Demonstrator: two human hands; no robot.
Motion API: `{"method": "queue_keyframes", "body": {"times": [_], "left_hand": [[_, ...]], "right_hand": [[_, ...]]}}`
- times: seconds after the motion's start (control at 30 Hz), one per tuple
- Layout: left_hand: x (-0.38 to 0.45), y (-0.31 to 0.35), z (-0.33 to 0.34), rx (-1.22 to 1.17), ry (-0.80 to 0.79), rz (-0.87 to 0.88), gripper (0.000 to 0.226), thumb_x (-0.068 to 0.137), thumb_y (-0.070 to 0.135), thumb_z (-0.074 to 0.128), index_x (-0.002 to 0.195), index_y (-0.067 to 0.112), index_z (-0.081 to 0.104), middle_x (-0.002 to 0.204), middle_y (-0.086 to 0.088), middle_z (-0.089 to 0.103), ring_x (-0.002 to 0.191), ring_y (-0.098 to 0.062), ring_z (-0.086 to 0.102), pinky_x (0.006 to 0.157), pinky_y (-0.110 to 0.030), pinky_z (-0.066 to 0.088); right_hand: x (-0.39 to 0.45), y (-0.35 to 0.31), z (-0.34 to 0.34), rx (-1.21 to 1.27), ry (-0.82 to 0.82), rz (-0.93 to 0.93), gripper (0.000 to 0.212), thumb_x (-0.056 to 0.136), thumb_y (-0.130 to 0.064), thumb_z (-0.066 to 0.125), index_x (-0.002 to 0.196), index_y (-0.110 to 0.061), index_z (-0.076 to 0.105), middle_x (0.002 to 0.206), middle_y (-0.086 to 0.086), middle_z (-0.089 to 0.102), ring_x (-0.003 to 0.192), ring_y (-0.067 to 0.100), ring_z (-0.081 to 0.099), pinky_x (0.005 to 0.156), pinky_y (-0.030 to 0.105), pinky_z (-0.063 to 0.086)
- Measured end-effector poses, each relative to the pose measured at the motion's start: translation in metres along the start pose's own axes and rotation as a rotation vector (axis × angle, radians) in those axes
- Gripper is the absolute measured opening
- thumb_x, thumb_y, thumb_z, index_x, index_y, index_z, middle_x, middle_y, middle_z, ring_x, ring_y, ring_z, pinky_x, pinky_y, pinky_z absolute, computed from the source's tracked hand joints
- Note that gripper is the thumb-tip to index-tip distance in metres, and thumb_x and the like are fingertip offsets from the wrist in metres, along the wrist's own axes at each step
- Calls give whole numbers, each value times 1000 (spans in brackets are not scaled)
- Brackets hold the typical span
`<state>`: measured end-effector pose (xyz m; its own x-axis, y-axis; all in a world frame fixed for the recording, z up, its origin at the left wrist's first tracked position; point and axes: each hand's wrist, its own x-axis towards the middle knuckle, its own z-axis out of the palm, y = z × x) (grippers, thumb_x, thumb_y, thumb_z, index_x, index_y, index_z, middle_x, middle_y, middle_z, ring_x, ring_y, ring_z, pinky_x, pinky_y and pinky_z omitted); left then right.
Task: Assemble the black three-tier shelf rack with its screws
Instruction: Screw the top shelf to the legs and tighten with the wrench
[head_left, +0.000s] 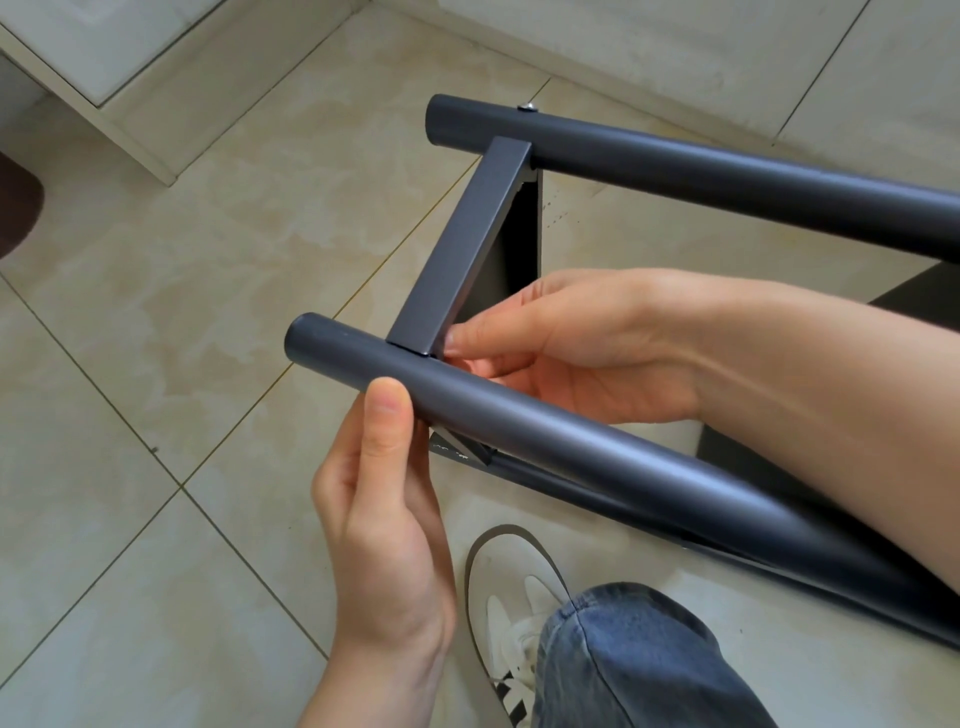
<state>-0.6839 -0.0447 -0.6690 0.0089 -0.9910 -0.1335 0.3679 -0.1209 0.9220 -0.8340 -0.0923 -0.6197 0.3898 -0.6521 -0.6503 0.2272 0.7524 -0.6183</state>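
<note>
We hold the shelf rack above the tiled floor (156, 322), at its corner. Our left hand (382, 499) curls round the near pole (545, 441), thumb on top; our right hand (566, 343) pinches at the joint under the crossbar (462, 244), where whatever it holds is hidden. If a small screw sits there, it could slip and drop to the floor, or go in crooked should the pole twist. We count two poles, one crossbar, and one screw head (529, 107) on the far pole (701, 171).
</note>
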Motion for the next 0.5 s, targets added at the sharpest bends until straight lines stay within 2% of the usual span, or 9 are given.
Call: {"method": "queue_keyframes", "body": {"times": [0.1, 0.23, 0.3, 0.4, 0.5], "left_hand": [[0, 1, 0, -5, -7, -13, 40, 76, 58, 74, 96, 24, 80, 103, -2, 75, 107, -21, 68, 95, -27, 52], [-1, 3, -1, -13, 1, -34, 29, 85, 47, 72, 96, 22, 80, 104, -5, 75, 106, -22, 69, 94, -27, 53], [-2, 3, -3, -12, 6, -39, 35, 83, 49, 73, 99, 19, 79, 106, -11, 74, 108, -28, 69, 94, -29, 54], [-3, 3, -4, -27, -1, -50, 33, 87, 43, 68, 102, 15, 76, 107, -16, 73, 106, -31, 69, 92, -29, 54], [-3, 2, -3, -29, -1, -44, 38, 86, 45, 71, 105, 12, 74, 107, -16, 73, 105, -29, 69, 90, -28, 54]], "right_hand": [[0, 1, 1, -22, 36, -15, 26, 95, -17, 61, 71, -7, 63, 63, 4, 59, 55, 11, 56, 54, 18, 53], [4, 5, 4, -89, 77, -13, 30, 97, -24, 60, 70, -11, 63, 59, 1, 59, 50, 9, 54, 50, 16, 50], [6, 7, 6, -77, 65, -7, 26, 98, -23, 58, 76, -10, 64, 59, 1, 58, 51, 9, 55, 53, 18, 51], [7, 6, 8, 11, 12, -1, 12, 99, -18, 56, 99, -11, 65, 59, -1, 60, 55, 10, 57, 58, 20, 53], [8, 6, 7, 61, -9, -11, 10, 98, -14, 56, 97, -10, 65, 59, -1, 60, 57, 9, 58, 59, 20, 54]]}}
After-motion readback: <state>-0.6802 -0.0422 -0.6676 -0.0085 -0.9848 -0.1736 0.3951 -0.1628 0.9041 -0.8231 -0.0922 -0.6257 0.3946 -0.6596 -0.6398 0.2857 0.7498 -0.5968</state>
